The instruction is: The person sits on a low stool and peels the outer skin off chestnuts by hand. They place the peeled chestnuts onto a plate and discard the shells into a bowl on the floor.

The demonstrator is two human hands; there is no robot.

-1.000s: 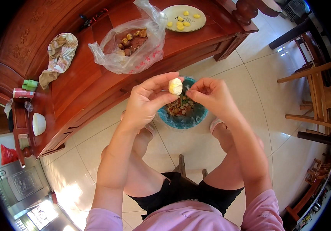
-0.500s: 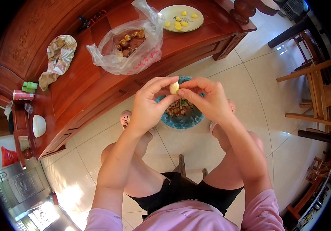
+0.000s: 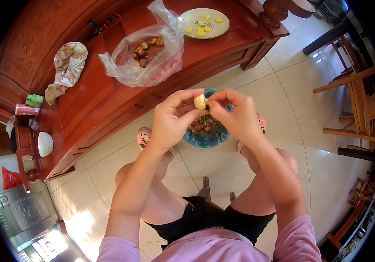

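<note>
Between the thumb and fingers of my left hand (image 3: 170, 118) is a pale yellow, partly peeled chestnut (image 3: 200, 102). My right hand (image 3: 235, 111) is closed in a pinch just to its right, on what looks like a small pale shred of skin at the chestnut's side. Both hands are over a blue-green bin (image 3: 207, 140) lined with clear plastic, which contains brown scraps (image 3: 204, 124). Beyond them, on the red wooden bench, brown chestnuts (image 3: 140, 52) lie in an open clear plastic bag (image 3: 170, 65). Several yellow peeled pieces (image 3: 201, 32) rest on a white oval plate (image 3: 189, 18).
The carved red wooden bench (image 3: 87, 113) runs across the far left. On it are a patterned cloth (image 3: 70, 63), a white bowl (image 3: 45, 144), a red can (image 3: 25, 109) and green containers (image 3: 34, 100). Wooden chairs (image 3: 362, 105) stand at the right on the tiled floor (image 3: 279, 100).
My right fingertips have pulled slightly right, away from the chestnut, with a pale shred between. More of the chestnut's yellow surface shows. My left hand keeps its hold.
</note>
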